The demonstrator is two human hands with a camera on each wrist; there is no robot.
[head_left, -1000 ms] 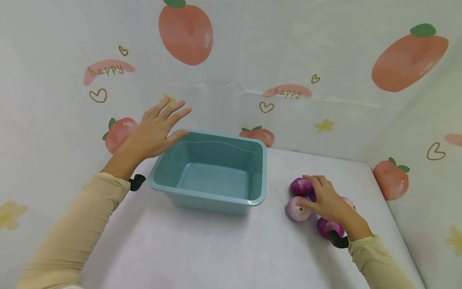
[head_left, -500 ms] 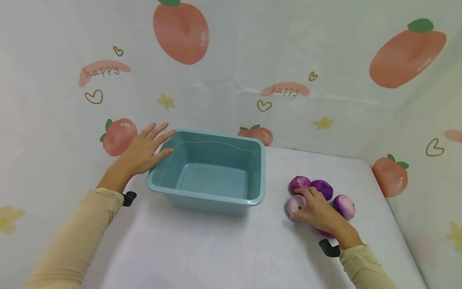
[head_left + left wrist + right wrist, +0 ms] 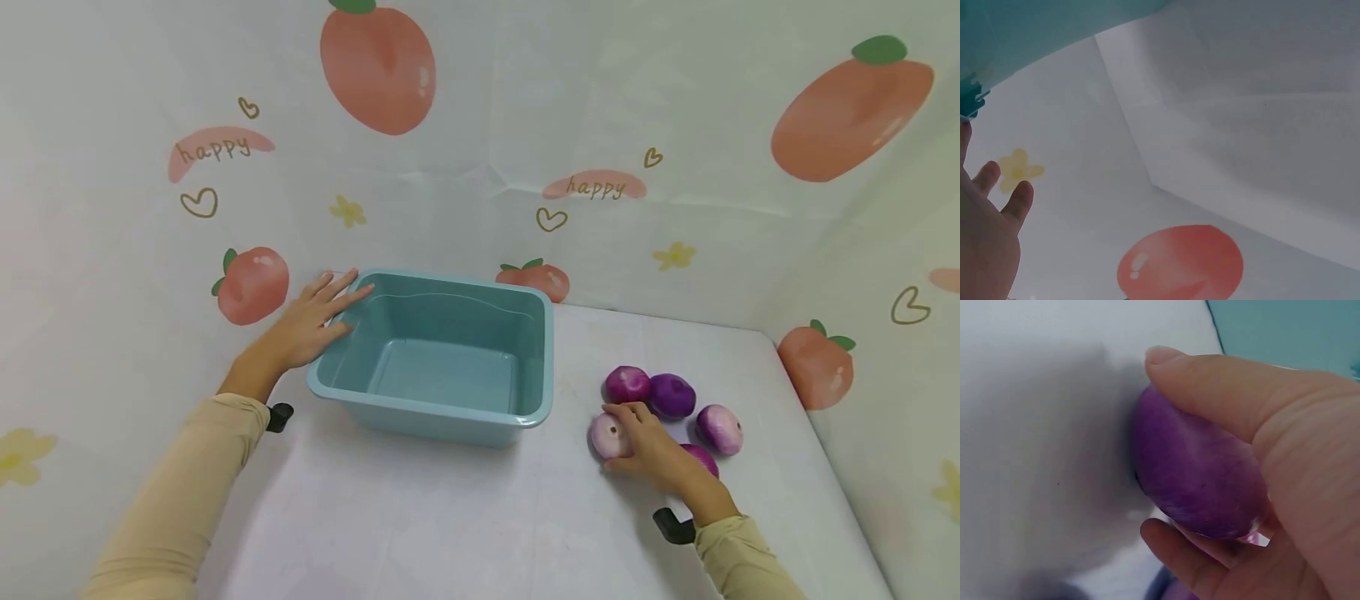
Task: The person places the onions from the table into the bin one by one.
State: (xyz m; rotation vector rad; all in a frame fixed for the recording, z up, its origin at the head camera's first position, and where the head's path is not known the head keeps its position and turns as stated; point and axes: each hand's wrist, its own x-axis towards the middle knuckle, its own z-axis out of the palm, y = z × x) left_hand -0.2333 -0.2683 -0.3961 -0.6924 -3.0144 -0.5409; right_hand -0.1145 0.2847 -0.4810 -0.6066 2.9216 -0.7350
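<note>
A teal plastic basin point(image 3: 435, 412) stands empty on the white table. My left hand point(image 3: 315, 321) lies with straight fingers against its far-left corner; the left wrist view shows the fingers point(image 3: 988, 231) beside the basin's rim point(image 3: 1022, 31). Several purple onions lie right of the basin. My right hand point(image 3: 633, 442) curls round the pale onion point(image 3: 607, 435) nearest the basin. In the right wrist view the thumb and fingers point(image 3: 1222, 394) wrap that onion point(image 3: 1197, 481). Behind and beside it lie a magenta onion point(image 3: 627, 383), a dark onion point(image 3: 671, 394), and a pale-tipped onion point(image 3: 718, 427).
One more onion point(image 3: 703, 457) is partly hidden behind my right wrist. Walls point(image 3: 480, 167) printed with peaches and hearts close in the table at the back and on both sides. The table point(image 3: 450, 517) runs bare toward the near edge.
My left hand came down from above the basin's far-left corner onto its rim. My right hand drew back from the onion cluster onto the pale onion, uncovering the dark one.
</note>
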